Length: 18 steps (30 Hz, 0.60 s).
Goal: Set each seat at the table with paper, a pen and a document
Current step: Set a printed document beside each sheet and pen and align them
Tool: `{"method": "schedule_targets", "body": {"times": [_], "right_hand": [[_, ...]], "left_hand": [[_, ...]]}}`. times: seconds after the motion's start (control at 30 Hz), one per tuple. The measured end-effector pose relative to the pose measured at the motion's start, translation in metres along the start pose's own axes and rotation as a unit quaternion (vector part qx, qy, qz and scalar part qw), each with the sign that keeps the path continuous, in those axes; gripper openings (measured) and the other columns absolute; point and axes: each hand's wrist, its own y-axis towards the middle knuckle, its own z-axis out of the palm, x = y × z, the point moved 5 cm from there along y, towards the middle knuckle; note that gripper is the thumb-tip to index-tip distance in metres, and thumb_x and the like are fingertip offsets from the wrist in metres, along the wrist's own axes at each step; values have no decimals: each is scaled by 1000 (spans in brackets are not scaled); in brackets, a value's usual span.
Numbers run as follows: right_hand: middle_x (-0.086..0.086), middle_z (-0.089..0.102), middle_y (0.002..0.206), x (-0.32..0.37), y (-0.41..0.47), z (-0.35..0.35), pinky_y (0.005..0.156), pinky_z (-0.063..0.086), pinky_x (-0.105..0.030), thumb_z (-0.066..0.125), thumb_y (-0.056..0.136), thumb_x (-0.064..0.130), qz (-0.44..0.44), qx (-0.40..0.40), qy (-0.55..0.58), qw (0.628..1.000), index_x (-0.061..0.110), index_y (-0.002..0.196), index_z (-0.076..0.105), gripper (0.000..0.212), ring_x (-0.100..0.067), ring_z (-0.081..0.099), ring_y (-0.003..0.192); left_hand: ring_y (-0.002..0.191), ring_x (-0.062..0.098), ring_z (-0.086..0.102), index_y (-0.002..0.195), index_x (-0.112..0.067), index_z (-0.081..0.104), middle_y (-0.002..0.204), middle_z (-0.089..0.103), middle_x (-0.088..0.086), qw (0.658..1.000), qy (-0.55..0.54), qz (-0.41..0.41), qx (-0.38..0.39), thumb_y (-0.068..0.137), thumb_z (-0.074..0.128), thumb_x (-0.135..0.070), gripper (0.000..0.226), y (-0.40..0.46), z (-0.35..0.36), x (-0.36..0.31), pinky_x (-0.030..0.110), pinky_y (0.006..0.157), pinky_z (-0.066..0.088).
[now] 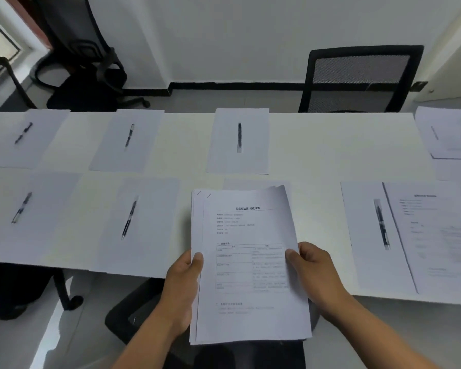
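Left hand (183,282) and right hand (313,267) pinched document stack (250,265) by side edges, thumbs on top, fingers curled beneath; stack held between fingers above table (304,145), probably for dealing; seats beyond fingertips lacked documents
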Motion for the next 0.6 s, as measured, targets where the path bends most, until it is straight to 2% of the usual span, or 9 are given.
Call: {"method": "schedule_targets", "body": {"times": [0.17, 0.33, 0.5, 0.6], "right_hand": [[-4, 51, 76, -17, 2, -1, 68, 35, -36, 59, 104, 30, 34, -49, 25, 998, -2, 84, 42, 41, -19, 44, 70], [1, 44, 68, -17, 17, -15, 66, 33, -37, 56, 107, 25, 39, -107, -10, 993, 17, 74, 35, 39, -19, 39, 65], [-6, 46, 71, -16, 45, -47, 60, 31, -37, 47, 109, 22, 26, -193, -112, 974, 14, 76, 37, 36, -22, 41, 64], [-11, 49, 72, -18, 63, -62, 58, 31, -37, 46, 109, 19, 26, -220, -139, 965, 11, 76, 39, 35, -24, 41, 64]], "left_hand": [[109, 28, 80, 127, -25, 77, 119, 84, 0, 999, 22, -22, 17, 117, 49, -29, 29, 28, -9, 1, 51, 95, 64], [114, 30, 78, 127, -28, 77, 119, 83, 0, 999, 26, -24, 11, 116, 51, -31, 28, 46, -28, -4, 54, 96, 63], [111, 29, 79, 126, -26, 77, 118, 83, 0, 1000, 9, -20, -18, 116, 52, -31, 27, 55, -52, -8, 53, 92, 64], [113, 29, 78, 126, -26, 77, 120, 83, 0, 999, 2, -12, -35, 116, 52, -31, 27, 59, -67, -11, 53, 95, 62]]}}
